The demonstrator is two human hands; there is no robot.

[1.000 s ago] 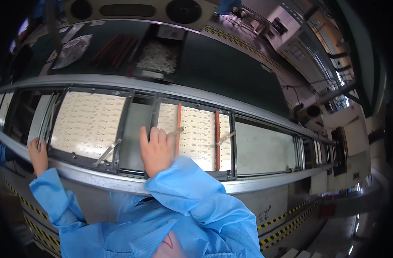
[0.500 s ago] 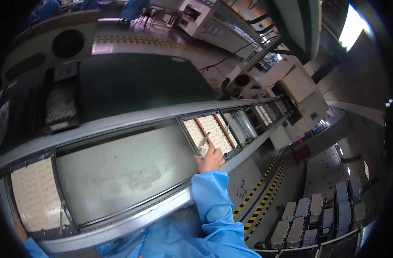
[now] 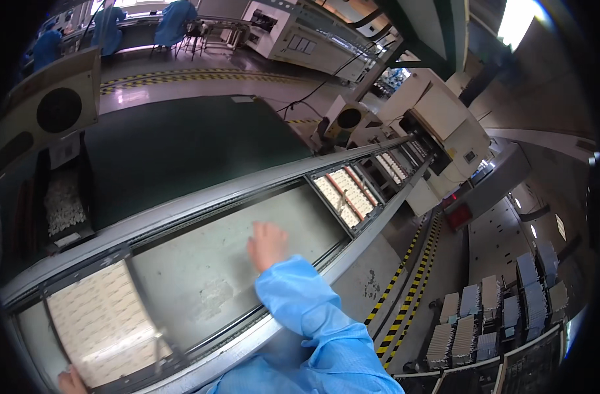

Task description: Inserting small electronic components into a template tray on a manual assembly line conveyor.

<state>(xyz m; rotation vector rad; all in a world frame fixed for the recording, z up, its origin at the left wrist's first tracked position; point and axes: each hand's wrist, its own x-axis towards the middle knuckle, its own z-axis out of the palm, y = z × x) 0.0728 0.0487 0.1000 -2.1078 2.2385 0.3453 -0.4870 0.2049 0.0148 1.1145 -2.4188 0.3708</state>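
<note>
My right hand (image 3: 266, 244) hovers, blurred but seemingly open and holding nothing, over the bare grey conveyor bed (image 3: 201, 262). My left hand (image 3: 70, 381) grips the near rail by a cream panel tray (image 3: 99, 325).

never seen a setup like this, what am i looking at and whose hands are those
This is one wide fisheye view from a camera worn on a person's head, looking down, so straight edges bend. The blue sleeves coming up from below are the wearer's own arms. A long conveyor line runs across the picture. The right hand is over a bare grey panel on the line and holds nothing; whether it touches is blurred. The left hand shows only at the bottom edge, beside a tray of pale small parts. A second tray with red bars sits further along, near a cream machine. Other workers in blue sit far behind.
</note>
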